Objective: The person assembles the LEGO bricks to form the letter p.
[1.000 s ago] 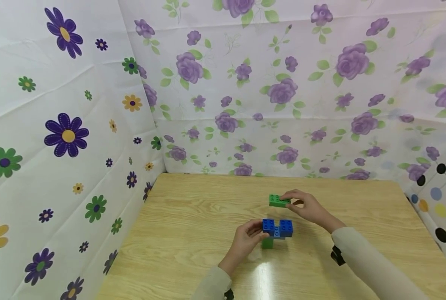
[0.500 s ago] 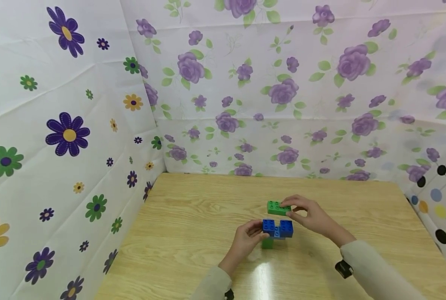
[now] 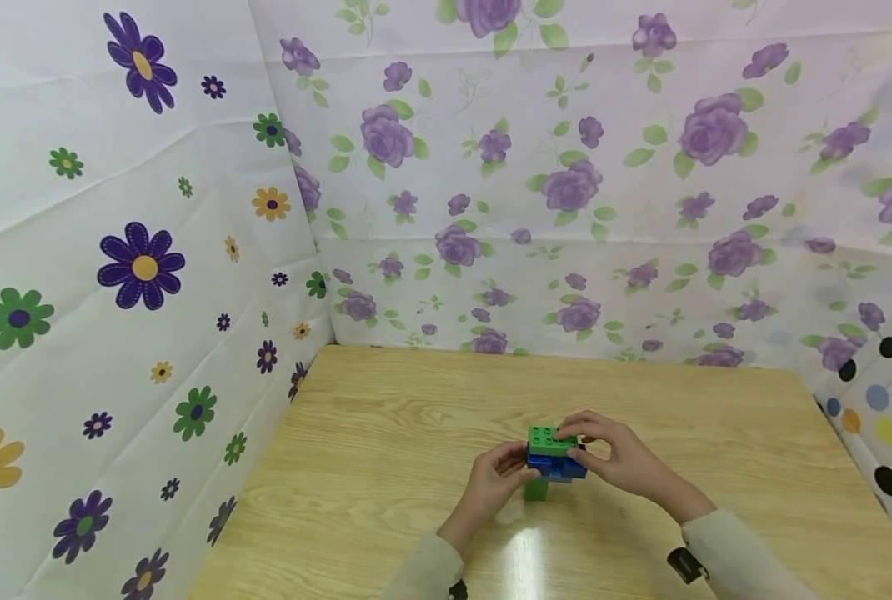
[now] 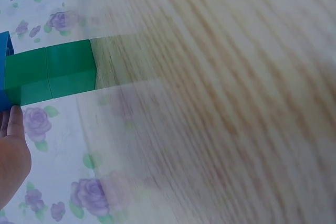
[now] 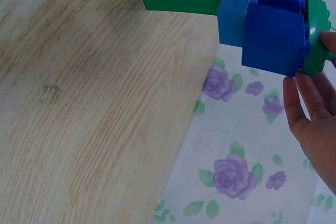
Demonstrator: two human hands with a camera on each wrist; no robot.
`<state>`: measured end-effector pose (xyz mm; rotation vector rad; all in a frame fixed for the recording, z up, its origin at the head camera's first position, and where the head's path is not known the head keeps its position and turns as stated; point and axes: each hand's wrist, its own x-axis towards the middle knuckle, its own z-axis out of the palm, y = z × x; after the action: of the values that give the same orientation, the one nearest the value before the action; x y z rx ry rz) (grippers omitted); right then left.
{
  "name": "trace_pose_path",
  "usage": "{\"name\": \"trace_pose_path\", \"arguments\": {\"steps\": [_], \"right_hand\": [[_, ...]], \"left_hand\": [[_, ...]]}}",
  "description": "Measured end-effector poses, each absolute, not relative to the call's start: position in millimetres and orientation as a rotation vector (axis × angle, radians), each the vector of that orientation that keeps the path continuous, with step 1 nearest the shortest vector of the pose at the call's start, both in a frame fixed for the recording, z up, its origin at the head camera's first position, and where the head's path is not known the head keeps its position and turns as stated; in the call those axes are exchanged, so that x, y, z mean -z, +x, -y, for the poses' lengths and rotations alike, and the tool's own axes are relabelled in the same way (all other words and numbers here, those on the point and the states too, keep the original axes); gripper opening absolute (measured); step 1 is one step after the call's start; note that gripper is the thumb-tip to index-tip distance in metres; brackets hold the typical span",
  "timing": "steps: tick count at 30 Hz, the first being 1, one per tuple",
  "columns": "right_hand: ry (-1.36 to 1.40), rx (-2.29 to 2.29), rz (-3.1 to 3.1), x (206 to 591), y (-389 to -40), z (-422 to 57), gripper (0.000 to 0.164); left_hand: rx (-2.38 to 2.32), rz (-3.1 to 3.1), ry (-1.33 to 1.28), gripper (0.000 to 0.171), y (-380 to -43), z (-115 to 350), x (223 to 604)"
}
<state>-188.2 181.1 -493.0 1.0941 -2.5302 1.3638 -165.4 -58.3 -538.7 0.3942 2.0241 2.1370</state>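
In the head view, a green eight-stud toy brick [image 3: 545, 440] lies over two dark blue bricks [image 3: 575, 468], pinched by the right hand [image 3: 626, 458] between thumb and fingers. Some blue studs show at the seam in the right wrist view, where the green brick [image 5: 315, 35] sits slightly tilted. Beneath the dark blue bricks [image 5: 273, 40] is a lighter blue brick [image 5: 234, 14]. A green column [image 3: 536, 489] supports it all; two stacked green bricks [image 4: 68, 69] form it in the left wrist view. The left hand [image 3: 487, 479] grips the upper structure from the left.
The structure stands on a wood-grain table [image 3: 386, 467]. Behind it hangs a cloth with purple roses [image 3: 457, 246], and a cloth with daisies [image 3: 142, 267] lines the left side. A dotted cloth [image 3: 877, 396] is at the right edge.
The right hand has brought the green brick toward the person, from behind the structure to on top of the dark blue bricks. The left hand has kept its grip in nearly the same place.
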Motion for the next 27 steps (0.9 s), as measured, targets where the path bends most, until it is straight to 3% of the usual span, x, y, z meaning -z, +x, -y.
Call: {"name": "trace_pose_path", "arguments": {"steps": [13, 27], "right_hand": [[1.075, -1.284, 2.547, 490.2, -182.6, -179.3, 0.028], [1.12, -1.203, 2.487, 490.6, -180.3, -177.0, 0.029]], "left_hand": [[-2.131, -2.016, 0.406, 0.036, -165.7, 58.1, 538.4], [-2.127, -2.037, 0.415, 0.037, -177.6, 56.4, 567.2]]}}
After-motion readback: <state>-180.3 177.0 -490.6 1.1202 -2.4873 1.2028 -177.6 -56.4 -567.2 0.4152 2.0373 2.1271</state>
